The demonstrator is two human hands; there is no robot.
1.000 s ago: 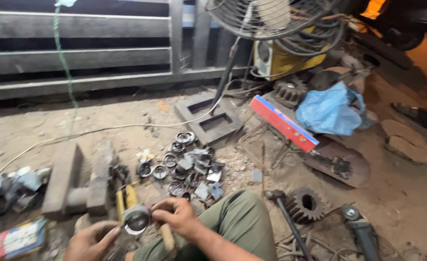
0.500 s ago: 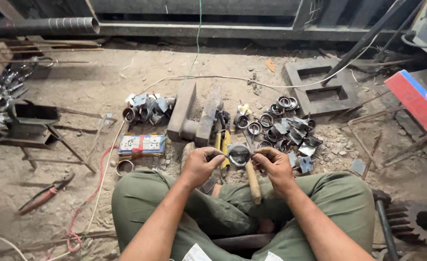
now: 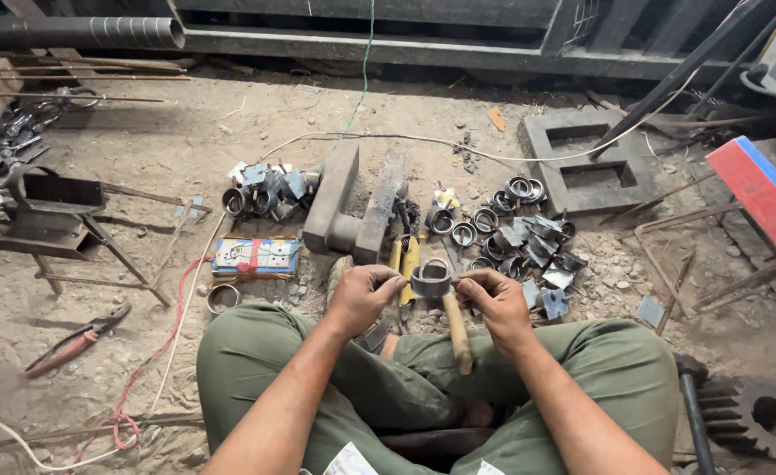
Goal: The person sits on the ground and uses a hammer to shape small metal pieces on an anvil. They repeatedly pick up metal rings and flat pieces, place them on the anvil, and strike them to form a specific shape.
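Ring (image 3: 431, 279) of dark sheet metal, one piece, sits pinched between both hands just this side of the steel block (image 3: 353, 207) on the dirt floor (image 3: 185, 149). Its open bore faces up toward the camera, so the short axis runs roughly vertical; the band lies level between the fingers. The left hand (image 3: 360, 299) grips its left edge with thumb and curled fingers, and the right hand (image 3: 496, 303) pinches the right edge the same way. One wooden hammer handle (image 3: 455, 332) slants down from under the ring toward the lap, its long axis pointing away from the block.

Right of the block lies one heap of similar rings (image 3: 520, 233), more than ten, too jumbled to count exactly; left of it a smaller cluster (image 3: 260, 193). One pair of red-handled pliers (image 3: 76, 339) lies far left of the block, and one gear (image 3: 757, 418) lies far right.

Compared with half a second ago, the hands and ring hold the same pose; only the view has shifted slightly.
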